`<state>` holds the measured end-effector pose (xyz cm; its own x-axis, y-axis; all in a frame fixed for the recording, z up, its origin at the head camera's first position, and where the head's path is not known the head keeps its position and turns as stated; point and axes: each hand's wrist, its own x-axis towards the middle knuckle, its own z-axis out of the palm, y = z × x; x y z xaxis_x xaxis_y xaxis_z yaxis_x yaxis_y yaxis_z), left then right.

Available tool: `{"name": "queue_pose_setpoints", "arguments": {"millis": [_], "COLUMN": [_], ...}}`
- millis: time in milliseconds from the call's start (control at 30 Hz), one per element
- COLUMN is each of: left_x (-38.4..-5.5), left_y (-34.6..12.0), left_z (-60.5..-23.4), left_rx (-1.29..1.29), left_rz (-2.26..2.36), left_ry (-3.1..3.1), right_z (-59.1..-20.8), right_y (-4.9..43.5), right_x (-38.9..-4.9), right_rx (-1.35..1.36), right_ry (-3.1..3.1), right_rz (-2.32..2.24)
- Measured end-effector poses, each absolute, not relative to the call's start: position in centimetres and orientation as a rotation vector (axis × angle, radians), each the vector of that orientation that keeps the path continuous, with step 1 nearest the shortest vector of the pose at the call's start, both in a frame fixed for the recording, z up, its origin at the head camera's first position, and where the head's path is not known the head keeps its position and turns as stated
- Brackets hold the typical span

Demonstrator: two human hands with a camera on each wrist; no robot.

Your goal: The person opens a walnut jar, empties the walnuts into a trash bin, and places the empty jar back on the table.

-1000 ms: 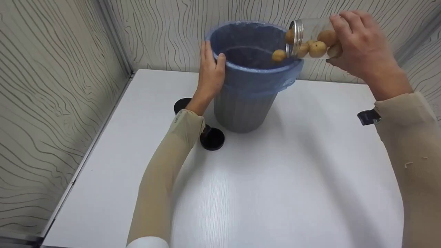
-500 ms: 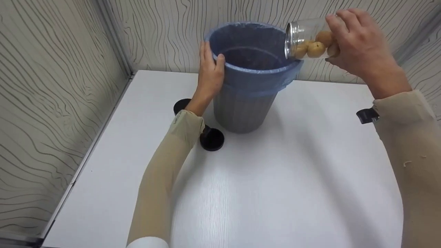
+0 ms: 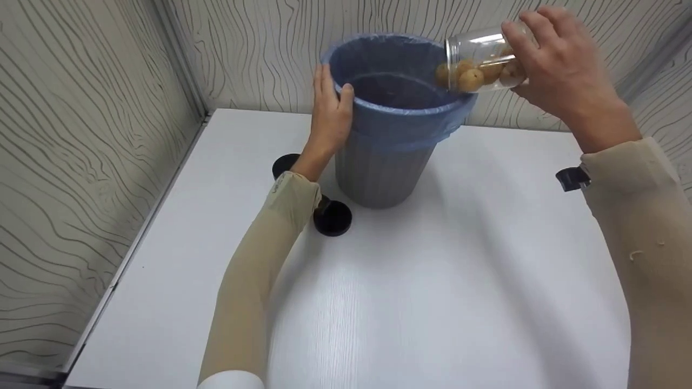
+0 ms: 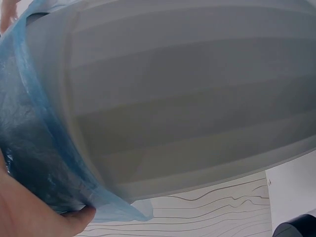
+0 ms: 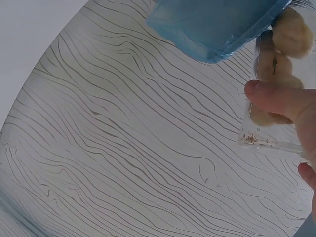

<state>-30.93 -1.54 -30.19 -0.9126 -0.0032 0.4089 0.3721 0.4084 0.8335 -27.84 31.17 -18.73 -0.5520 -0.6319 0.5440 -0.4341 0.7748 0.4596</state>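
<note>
My right hand point(image 3: 562, 65) grips a clear jar point(image 3: 486, 46) near its base. The jar lies tilted on its side, its silvery-rimmed mouth over the right rim of a grey bin point(image 3: 384, 175). Inside are several small, round, yellow-brown balls point(image 3: 471, 80) that look like fruit; one is at the mouth. The right wrist view shows more of these balls point(image 5: 291, 32) behind the clear wall, with brown crumbs point(image 5: 254, 139) at the jar's base. My left hand point(image 3: 328, 119) rests against the bin's left side at the rim, fingers straight, touching the blue bag point(image 4: 44, 108) that lines it.
Two round black things point(image 3: 333, 219) stand by my left forearm, one partly hidden behind the wrist. The bin stands on a white table point(image 3: 432, 302) near a wood-grain-patterned wall point(image 3: 259, 54). A dark wrist device point(image 3: 572, 178) sits at my right sleeve.
A ball that was falling from the jar into the bin is out of sight. My right hand has shifted slightly left and up, and the balls have rolled toward the mouth.
</note>
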Motion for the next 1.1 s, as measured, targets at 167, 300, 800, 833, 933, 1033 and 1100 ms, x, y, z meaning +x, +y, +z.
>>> {"name": "queue_pose_setpoints", "arguments": {"millis": [167,300,800,833,933,1033,1100], "left_x": [-31.0,-31.0,-31.0,-31.0,-31.0,-30.9,-30.8], "left_y": [-1.6,-1.6,-1.7,-1.7,-1.7,-1.7,-1.7], "left_z": [-30.2,-30.2,-30.2,-30.2,-30.3,-30.3,-30.3], "left_rx": [-0.314,-0.313,-0.324,-0.324,-0.324,-0.321,-0.319], "left_rz": [-1.514,-1.512,-1.521,-1.520,-1.518,-1.515,-1.513], "left_ry": [-2.319,-2.325,-2.332,-2.333,-2.337,-2.338,-2.339], "right_z": [-18.6,-18.5,-19.1,-19.0,-18.8,-18.5,-18.3], "right_y": [30.9,30.7,30.1,30.1,29.9,29.7,29.6], "right_x": [-27.8,-27.6,-27.6,-27.6,-27.4,-27.3,-27.3], "right_rx": [0.779,0.775,0.699,0.691,0.666,0.654,0.635], "right_ry": [-2.263,-2.275,-2.269,-2.266,-2.280,-2.284,-2.293], "right_rz": [-0.382,-0.398,-0.392,-0.422,-0.512,-0.579,-0.594]}}
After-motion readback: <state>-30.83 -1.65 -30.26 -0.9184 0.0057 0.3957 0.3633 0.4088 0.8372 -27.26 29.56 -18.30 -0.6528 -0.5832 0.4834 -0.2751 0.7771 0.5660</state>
